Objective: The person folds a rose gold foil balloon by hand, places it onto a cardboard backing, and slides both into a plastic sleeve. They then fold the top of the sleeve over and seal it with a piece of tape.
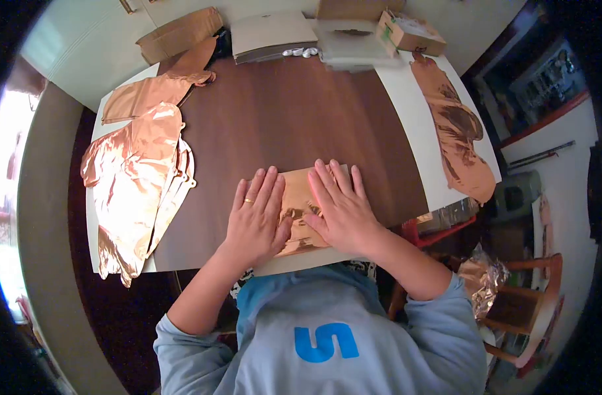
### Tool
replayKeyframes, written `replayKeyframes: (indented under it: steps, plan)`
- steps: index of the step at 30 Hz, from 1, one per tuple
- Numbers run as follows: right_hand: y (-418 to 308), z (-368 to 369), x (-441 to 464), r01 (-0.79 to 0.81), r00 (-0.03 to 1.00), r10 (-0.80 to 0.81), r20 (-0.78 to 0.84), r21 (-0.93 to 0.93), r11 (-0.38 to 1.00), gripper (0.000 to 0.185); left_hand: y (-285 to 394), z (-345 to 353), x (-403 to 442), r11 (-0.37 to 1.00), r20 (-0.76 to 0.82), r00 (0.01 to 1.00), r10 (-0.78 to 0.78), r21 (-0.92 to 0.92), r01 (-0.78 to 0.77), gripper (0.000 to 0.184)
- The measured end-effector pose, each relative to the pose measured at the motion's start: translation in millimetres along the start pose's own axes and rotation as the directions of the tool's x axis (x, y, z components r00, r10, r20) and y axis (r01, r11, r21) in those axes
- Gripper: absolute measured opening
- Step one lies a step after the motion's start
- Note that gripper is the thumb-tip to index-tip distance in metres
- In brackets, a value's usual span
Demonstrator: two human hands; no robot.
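Observation:
A shiny copper-coloured foil sheet (298, 191) lies on a pale flat board (294, 264) at the near edge of the brown table. My left hand (258, 214) rests flat on the left side of the foil, fingers stretched out, a ring on one finger. Flat on the right side of the foil lies my right hand (340, 207), its fingers spread. Both thumbs point inward over the foil, with a gap between them. The parts of the foil and board beneath my palms are hidden.
Copper foil pieces (133, 171) are piled at the table's left. Another foil piece (449, 125) lies on white board at the right. Along the back stand a stack of grey card (271, 36), a transparent box (353, 43) and a small carton (413, 33). A wooden chair (544, 309) is at the lower right.

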State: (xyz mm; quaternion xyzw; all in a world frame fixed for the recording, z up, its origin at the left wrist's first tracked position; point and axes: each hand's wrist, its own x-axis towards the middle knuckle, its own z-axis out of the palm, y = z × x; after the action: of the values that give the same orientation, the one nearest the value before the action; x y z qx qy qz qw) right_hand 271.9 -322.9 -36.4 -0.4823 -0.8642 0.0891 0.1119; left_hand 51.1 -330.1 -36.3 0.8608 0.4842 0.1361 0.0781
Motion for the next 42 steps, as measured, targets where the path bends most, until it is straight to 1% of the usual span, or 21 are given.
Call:
replayKeyframes:
  steps: [3, 6, 8, 11, 12, 13, 14, 15, 18, 21, 24, 26, 28, 31, 32, 34, 36, 38, 40, 41, 42]
  plan:
    - [4.1, -3.4, -7.6, -0.050, 0.990, 0.055, -0.133, 0.042, 0.998, 0.066, -3.5, -4.0, -2.9, 1.000, 0.010, 1.000, -0.016, 0.007, 0.016, 0.070]
    - [14.9, -26.1, -46.3, -0.078, 0.917, 0.183, -0.354, 0.292, 0.953, 0.039, -3.0, -3.6, -3.6, 1.000, 0.026, 0.999, -0.021, 0.014, 0.020, 0.070]
    - [13.9, -43.7, -78.2, -0.304, 0.904, 0.389, -0.180, 0.371, 0.878, 0.019, -1.6, -8.9, -1.9, 0.999, 0.037, 0.999, -0.015, 0.033, 0.014, 0.070]
    - [15.5, -29.7, -107.7, -0.454, 0.871, 0.492, -0.017, 0.358, 0.816, 0.020, 16.6, -17.4, 6.4, 0.993, 0.060, 0.997, -0.052, 0.109, 0.045, 0.070]
    - [14.0, -22.1, -111.3, -0.492, 0.837, 0.540, 0.087, 0.551, 0.674, 0.021, 22.4, -14.7, 9.1, 0.994, 0.024, 0.998, -0.059, 0.089, 0.056, 0.071]
    - [11.2, -13.3, -112.7, -0.513, 0.805, 0.559, 0.199, 0.707, 0.487, 0.022, 28.0, -10.7, 11.7, 0.995, -0.013, 0.998, -0.066, 0.069, 0.066, 0.073]
    - [9.2, -8.9, -112.5, -0.516, 0.777, 0.547, 0.312, 0.814, 0.268, 0.023, 31.3, -6.8, 13.6, 0.996, -0.051, 0.996, -0.075, 0.050, 0.077, 0.074]
    - [10.1, -9.3, -109.0, -0.537, 0.764, 0.491, 0.419, 0.834, 0.123, 0.024, 31.9, -1.0, 13.6, 0.995, -0.045, 0.995, -0.087, 0.054, 0.089, 0.079]
    - [-2.4, -14.7, -97.1, -0.512, 0.714, 0.467, 0.521, 0.844, -0.159, 0.017, 29.9, 6.9, 10.1, 0.996, -0.043, 0.997, -0.070, 0.058, 0.072, 0.082]
    - [2.6, -15.7, -99.2, -0.481, 0.751, 0.484, 0.450, 0.874, -0.067, 0.014, 26.0, 3.7, 8.7, 0.997, 0.010, 0.997, -0.075, 0.010, 0.075, 0.083]
    - [28.1, -33.1, -112.4, -0.480, 0.719, 0.589, 0.370, 0.876, 0.035, 0.012, 22.6, 4.3, 7.4, 0.997, 0.028, 0.997, -0.075, 0.003, 0.075, 0.084]
    - [65.5, -55.7, -128.6, -0.520, 0.662, 0.649, 0.375, 0.853, 0.038, 0.012, 18.5, 8.4, 4.7, 0.998, 0.013, 0.998, -0.059, 0.002, 0.059, 0.084]
    - [102.0, -80.0, -141.6, -0.585, 0.555, 0.761, 0.336, 0.808, 0.069, 0.013, 17.2, 10.5, 3.8, 0.999, 0.009, 0.999, -0.051, 0.002, 0.051, 0.084]
    - [146.1, -96.0, -143.1, -0.541, 0.567, 0.821, 0.071, 0.784, 0.306, 0.017, 17.3, 10.4, 4.5, 0.999, 0.007, 0.999, -0.054, 0.009, 0.054, 0.083]
    - [150.4, -95.5, -132.3, -0.487, 0.582, 0.813, -0.005, 0.799, 0.353, 0.016, 18.1, 10.0, 4.3, 0.999, 0.003, 0.999, -0.051, 0.009, 0.051, 0.083]
    - [146.4, -91.8, -99.0, -0.371, 0.593, 0.789, -0.161, 0.815, 0.445, 0.015, 19.1, 8.9, 4.2, 0.999, -0.003, 0.999, -0.048, 0.002, 0.048, 0.083]
    - [142.0, -79.2, -66.0, -0.350, 0.581, 0.794, -0.176, 0.827, 0.440, 0.015, 19.1, 7.6, 4.1, 0.999, -0.014, 0.999, -0.050, -0.011, 0.050, 0.083]
    - [144.8, -58.2, -41.3, -0.492, 0.691, 0.715, -0.107, 0.655, 0.573, 0.016, 19.7, 8.4, 3.5, 0.999, -0.043, 0.998, -0.048, -0.008, 0.048, 0.082]
    - [128.2, -38.1, -18.2, -0.406, 0.840, 0.523, -0.148, 0.467, 0.785, 0.022, 20.6, 8.9, 2.6, 0.999, -0.076, 0.996, -0.049, 0.003, 0.049, 0.082]
    - [116.6, -37.2, -9.6, -0.405, 0.894, 0.448, -0.022, 0.388, 0.828, 0.021, 21.2, 9.1, 2.3, 0.999, -0.098, 0.994, -0.050, 0.014, 0.052, 0.081]
    - [104.9, -38.5, -3.3, -0.387, 0.922, 0.371, 0.114, 0.312, 0.868, 0.020, 21.2, 9.0, 2.0, 0.998, -0.117, 0.992, -0.054, 0.026, 0.057, 0.081]
